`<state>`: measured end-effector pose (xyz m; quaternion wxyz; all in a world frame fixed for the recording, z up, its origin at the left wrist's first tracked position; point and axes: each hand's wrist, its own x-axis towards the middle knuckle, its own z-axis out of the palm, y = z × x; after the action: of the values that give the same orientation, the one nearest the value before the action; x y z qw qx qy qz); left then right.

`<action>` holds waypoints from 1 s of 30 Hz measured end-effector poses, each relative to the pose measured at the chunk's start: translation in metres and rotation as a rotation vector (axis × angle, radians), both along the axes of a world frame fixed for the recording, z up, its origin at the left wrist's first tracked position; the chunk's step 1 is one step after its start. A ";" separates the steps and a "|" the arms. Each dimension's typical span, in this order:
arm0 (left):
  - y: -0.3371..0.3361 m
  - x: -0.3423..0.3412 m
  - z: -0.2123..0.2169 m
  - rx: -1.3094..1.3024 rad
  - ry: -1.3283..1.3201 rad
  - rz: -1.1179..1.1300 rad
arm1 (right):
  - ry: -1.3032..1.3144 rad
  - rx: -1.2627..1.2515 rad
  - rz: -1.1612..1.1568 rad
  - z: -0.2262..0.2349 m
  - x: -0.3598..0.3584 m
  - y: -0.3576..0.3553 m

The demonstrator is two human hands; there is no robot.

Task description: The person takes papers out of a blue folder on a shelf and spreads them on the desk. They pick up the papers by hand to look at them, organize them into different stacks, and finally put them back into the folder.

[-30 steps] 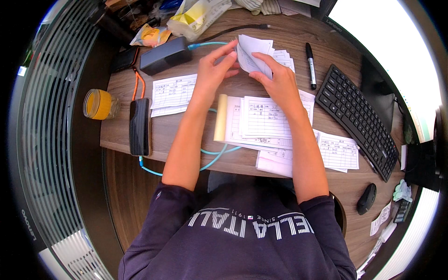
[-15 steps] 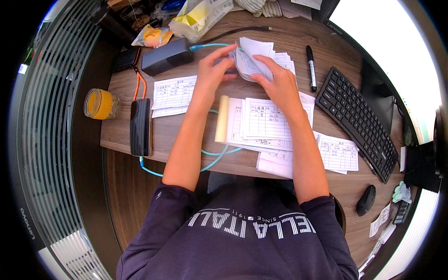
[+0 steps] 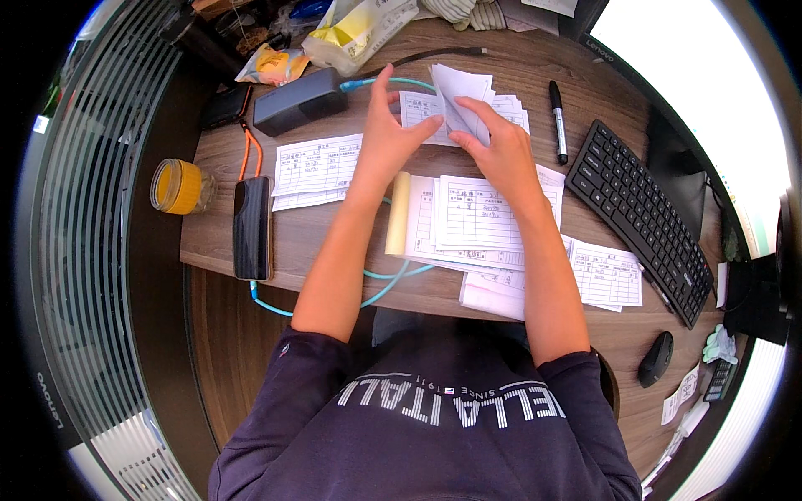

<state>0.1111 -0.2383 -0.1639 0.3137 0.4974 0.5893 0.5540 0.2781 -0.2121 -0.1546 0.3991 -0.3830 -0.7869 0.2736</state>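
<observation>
My right hand (image 3: 504, 149) pinches a bunch of lifted paper slips (image 3: 461, 90) between thumb and forefinger, their pages bent upward. Under them lie more printed form slips (image 3: 419, 107) with handwriting. Left of these, my left hand (image 3: 393, 132) is open, fingers pointing up and thumb reaching to the edge of the slips. A separate small pile of forms (image 3: 316, 165) lies beside my left wrist. Between my forearms rests a form pad (image 3: 478, 213) with a rolled yellowish cover (image 3: 398, 213) at its left edge.
More forms (image 3: 603, 274) lie right of my right forearm. A black marker (image 3: 557, 123), keyboard (image 3: 639, 217) and mouse (image 3: 656, 359) are to the right. At left are a phone (image 3: 252, 227), a jar (image 3: 177, 186) and a grey box-shaped device (image 3: 301, 100) with a light-blue cable.
My left hand has drawn away from the raised slips and spread its fingers, uncovering the form below. The right hand keeps its pinch in nearly the same place.
</observation>
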 end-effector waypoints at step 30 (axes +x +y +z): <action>-0.005 -0.004 -0.003 -0.115 -0.082 -0.074 | 0.123 0.269 -0.425 -0.002 0.002 -0.001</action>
<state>0.1071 -0.2435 -0.1671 0.3860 0.4769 0.5878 0.5273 0.2798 -0.2128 -0.1568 0.5420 -0.4660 -0.6923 0.0991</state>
